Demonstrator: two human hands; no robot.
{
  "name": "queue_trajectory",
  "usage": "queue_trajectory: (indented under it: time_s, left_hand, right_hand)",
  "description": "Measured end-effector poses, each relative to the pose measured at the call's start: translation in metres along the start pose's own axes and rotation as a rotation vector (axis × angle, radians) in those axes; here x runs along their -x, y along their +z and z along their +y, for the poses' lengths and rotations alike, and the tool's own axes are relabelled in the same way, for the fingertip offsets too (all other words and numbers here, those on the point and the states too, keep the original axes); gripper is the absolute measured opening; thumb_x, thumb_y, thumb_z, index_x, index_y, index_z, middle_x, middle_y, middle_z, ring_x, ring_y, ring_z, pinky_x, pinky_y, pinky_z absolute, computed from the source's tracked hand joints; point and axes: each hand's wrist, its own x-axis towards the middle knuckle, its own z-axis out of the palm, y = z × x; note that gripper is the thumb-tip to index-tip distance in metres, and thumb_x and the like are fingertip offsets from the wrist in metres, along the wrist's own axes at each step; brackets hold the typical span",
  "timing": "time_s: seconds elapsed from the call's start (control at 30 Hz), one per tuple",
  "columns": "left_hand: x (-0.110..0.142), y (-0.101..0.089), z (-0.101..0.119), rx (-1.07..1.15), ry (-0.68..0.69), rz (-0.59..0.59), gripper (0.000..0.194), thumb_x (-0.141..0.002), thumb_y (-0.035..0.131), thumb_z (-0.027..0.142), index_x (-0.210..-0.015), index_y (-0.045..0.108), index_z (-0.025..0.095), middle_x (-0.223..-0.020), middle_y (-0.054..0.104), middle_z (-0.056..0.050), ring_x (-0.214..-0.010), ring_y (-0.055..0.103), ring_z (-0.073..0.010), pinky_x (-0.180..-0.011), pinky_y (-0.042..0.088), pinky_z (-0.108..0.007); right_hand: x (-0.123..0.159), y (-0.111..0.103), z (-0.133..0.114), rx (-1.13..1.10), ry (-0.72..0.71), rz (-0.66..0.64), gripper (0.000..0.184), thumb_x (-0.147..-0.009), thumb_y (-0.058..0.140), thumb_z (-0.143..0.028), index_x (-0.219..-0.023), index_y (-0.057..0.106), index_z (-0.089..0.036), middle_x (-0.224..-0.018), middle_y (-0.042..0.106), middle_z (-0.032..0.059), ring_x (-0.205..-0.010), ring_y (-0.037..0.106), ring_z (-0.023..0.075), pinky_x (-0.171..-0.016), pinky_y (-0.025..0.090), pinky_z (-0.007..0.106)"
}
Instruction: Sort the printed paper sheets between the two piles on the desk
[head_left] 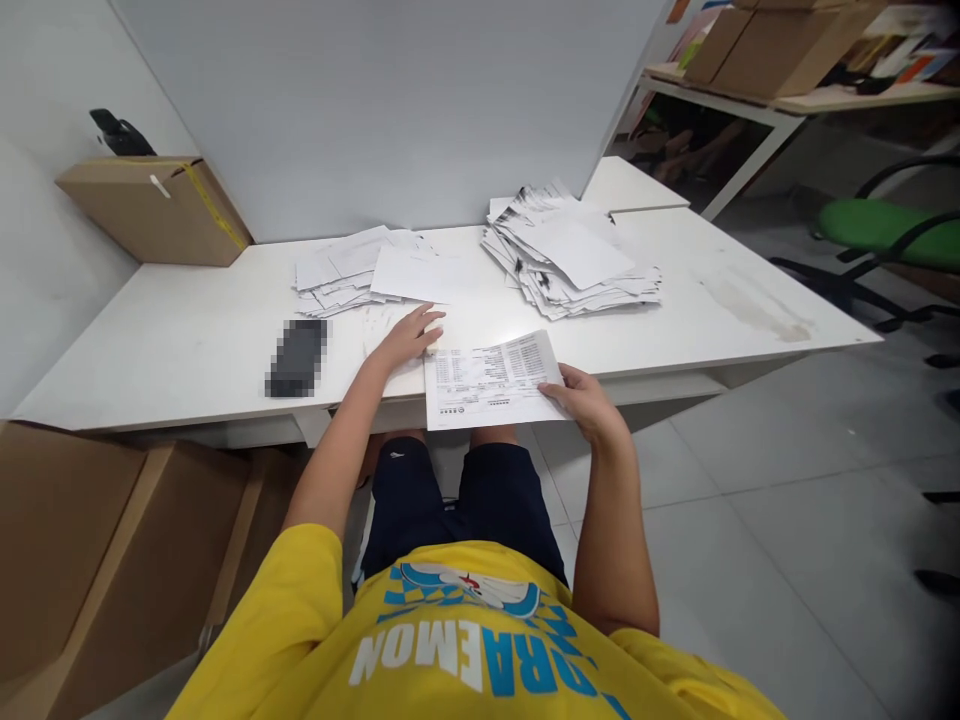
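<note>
A printed sheet with table rows lies at the front edge of the white table, hanging slightly over it. My right hand grips its right edge, thumb on top and fingers closed under it. My left hand rests flat on the table at the sheet's upper left corner, fingers stretched out and touching the paper's edge. Just beyond my left hand lies a low stack of white papers.
A bigger, messy pile of printed papers sits at the back right of the table. A dark phone lies to the left. Cardboard boxes stand at the left and on the floor. A green chair is at the right.
</note>
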Motion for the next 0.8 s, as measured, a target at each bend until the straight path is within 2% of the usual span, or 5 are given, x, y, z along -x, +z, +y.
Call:
queue_trajectory:
  time_s: [0.13,0.33,0.53,0.63,0.8]
  left_hand:
    - [0.0,0.0,0.0,0.062,-0.009,0.002,0.042,-0.088,0.069,0.055,-0.125,0.07,0.035,-0.163,0.044,-0.004,-0.153,0.036,-0.0339,-0.121,0.037,-0.046]
    - [-0.003,0.006,-0.01,-0.08,0.057,-0.05,0.047,-0.095,0.058,0.058,-0.134,0.064,0.032,-0.171,0.029,-0.002,-0.162,0.014,-0.0304,-0.13,0.017,-0.049]
    - [-0.003,0.013,-0.017,-0.201,0.134,-0.028,0.047,-0.101,0.047,0.058,-0.138,0.059,0.032,-0.172,0.025,-0.001,-0.163,0.005,-0.0266,-0.131,0.01,-0.051]
    - [-0.001,0.013,-0.015,-0.257,0.126,-0.044,0.05,-0.104,0.036,0.06,-0.14,0.057,0.032,-0.173,0.023,-0.002,-0.163,0.004,-0.0276,-0.131,0.012,-0.053]
    - [0.002,0.01,-0.014,-0.23,0.103,-0.004,0.054,-0.103,0.031,0.064,-0.129,0.063,0.029,-0.168,0.033,-0.006,-0.162,0.011,-0.0317,-0.13,0.019,-0.053]
  right_hand:
    - [0.001,0.001,0.0,-0.026,-0.014,-0.04,0.04,-0.062,0.083,-0.033,-0.1,0.077,-0.023,-0.105,0.079,0.0074,-0.099,0.072,0.0302,-0.086,0.059,0.045]
    - [0.002,0.001,0.001,-0.041,-0.019,-0.081,0.041,-0.064,0.084,-0.035,-0.103,0.076,-0.023,-0.105,0.078,0.0079,-0.104,0.071,0.0311,-0.091,0.058,0.047]
    - [0.006,-0.002,0.001,-0.04,-0.01,-0.116,0.044,-0.07,0.084,-0.041,-0.11,0.076,-0.025,-0.112,0.077,0.0076,-0.108,0.07,0.0311,-0.095,0.057,0.049]
    - [0.007,-0.001,0.004,-0.048,0.002,-0.123,0.045,-0.069,0.084,-0.043,-0.11,0.076,-0.025,-0.112,0.077,0.0075,-0.105,0.071,0.0305,-0.095,0.057,0.049]
    - [0.011,-0.003,0.008,-0.05,-0.039,-0.077,0.044,-0.07,0.084,-0.045,-0.109,0.076,-0.027,-0.11,0.078,0.007,-0.1,0.072,0.0293,-0.092,0.059,0.047]
